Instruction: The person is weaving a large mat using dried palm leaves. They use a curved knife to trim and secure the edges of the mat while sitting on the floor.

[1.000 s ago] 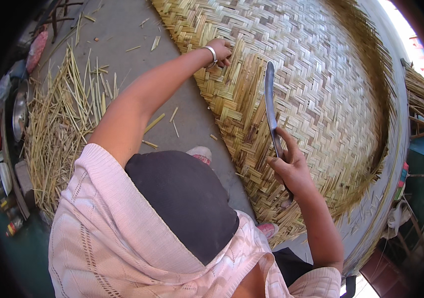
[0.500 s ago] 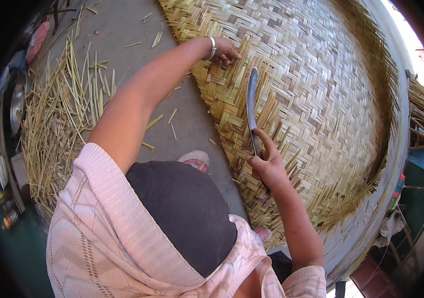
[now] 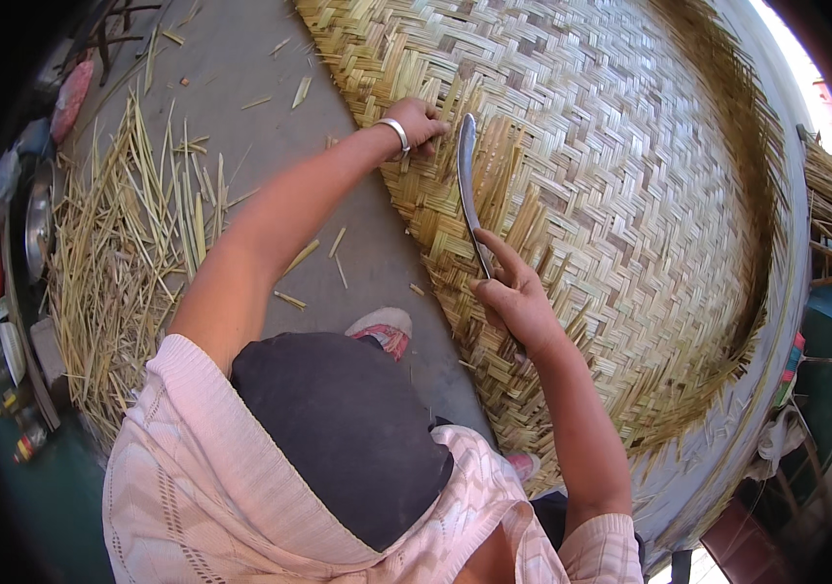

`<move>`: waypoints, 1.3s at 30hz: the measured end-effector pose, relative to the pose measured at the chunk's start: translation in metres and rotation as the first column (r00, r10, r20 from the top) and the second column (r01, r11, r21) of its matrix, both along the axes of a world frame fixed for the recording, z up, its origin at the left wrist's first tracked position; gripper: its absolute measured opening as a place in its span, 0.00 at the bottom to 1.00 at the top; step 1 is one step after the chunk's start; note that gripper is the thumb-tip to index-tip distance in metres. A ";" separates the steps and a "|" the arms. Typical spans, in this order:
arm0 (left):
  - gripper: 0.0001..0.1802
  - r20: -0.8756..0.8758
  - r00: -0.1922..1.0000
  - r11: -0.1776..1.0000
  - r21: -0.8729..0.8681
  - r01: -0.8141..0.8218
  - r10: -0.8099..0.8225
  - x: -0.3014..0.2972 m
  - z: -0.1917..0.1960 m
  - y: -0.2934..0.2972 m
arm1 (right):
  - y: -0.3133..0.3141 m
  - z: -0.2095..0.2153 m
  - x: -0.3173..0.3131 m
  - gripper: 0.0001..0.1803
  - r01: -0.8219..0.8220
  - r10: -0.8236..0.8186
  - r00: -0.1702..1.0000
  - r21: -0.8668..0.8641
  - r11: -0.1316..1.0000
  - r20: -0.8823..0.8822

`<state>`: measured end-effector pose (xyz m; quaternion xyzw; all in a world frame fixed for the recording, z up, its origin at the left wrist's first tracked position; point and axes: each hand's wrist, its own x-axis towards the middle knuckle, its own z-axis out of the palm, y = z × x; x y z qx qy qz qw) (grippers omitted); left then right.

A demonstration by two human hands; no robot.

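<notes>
A large round woven bamboo mat point(image 3: 620, 185) fills the upper right of the head view, its near edge bristling with loose strip ends. My left hand point(image 3: 420, 123), with a metal bangle at the wrist, pinches strip ends at that edge. My right hand point(image 3: 516, 297) is closed around the handle of a long curved knife point(image 3: 466, 185). The blade points away from me and lies across the strip ends just right of my left hand.
A heap of cut bamboo strips point(image 3: 114, 263) lies on the grey floor point(image 3: 250, 127) to my left. Assorted small objects point(image 3: 17, 253) line the far left edge. My shoe point(image 3: 382, 329) rests next to the mat's edge. A pale rim point(image 3: 776, 321) circles the mat.
My right hand has swung the knife to the left across the mat, from well right of my left hand to close beside it. My left hand has stayed on the strip ends.
</notes>
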<state>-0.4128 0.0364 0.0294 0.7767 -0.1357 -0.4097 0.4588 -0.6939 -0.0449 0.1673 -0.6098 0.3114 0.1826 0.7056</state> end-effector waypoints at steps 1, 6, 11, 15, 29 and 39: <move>0.12 0.106 0.994 0.999 0.039 0.008 -0.012 -0.003 -0.003 -0.001 | -0.001 -0.002 0.006 0.38 0.004 -0.004 1.000 0.030 1.000 -0.007; 0.11 0.240 0.961 0.990 -0.077 -0.121 0.136 -0.012 -0.023 -0.001 | -0.012 -0.015 0.041 0.36 0.001 -0.004 1.000 0.140 0.990 0.021; 0.13 -0.140 0.970 0.942 -0.244 -0.229 0.199 -0.007 -0.031 0.014 | -0.029 -0.034 0.074 0.37 0.003 -0.002 1.000 0.132 0.991 -0.013; 0.13 -0.271 0.935 0.900 -0.307 -0.308 0.228 -0.011 -0.022 0.013 | -0.030 -0.039 0.088 0.34 -0.110 0.095 0.989 -0.139 0.984 -0.116; 0.12 -0.222 0.874 0.898 0.023 -0.439 0.433 0.006 0.002 -0.021 | -0.027 -0.040 0.129 0.32 -0.457 0.405 0.888 -0.508 0.730 -0.217; 0.24 0.504 0.786 0.814 0.581 0.000 -0.360 0.027 -0.001 -0.035 | -0.010 -0.043 0.116 0.28 -0.515 0.404 0.851 -0.687 0.513 -0.336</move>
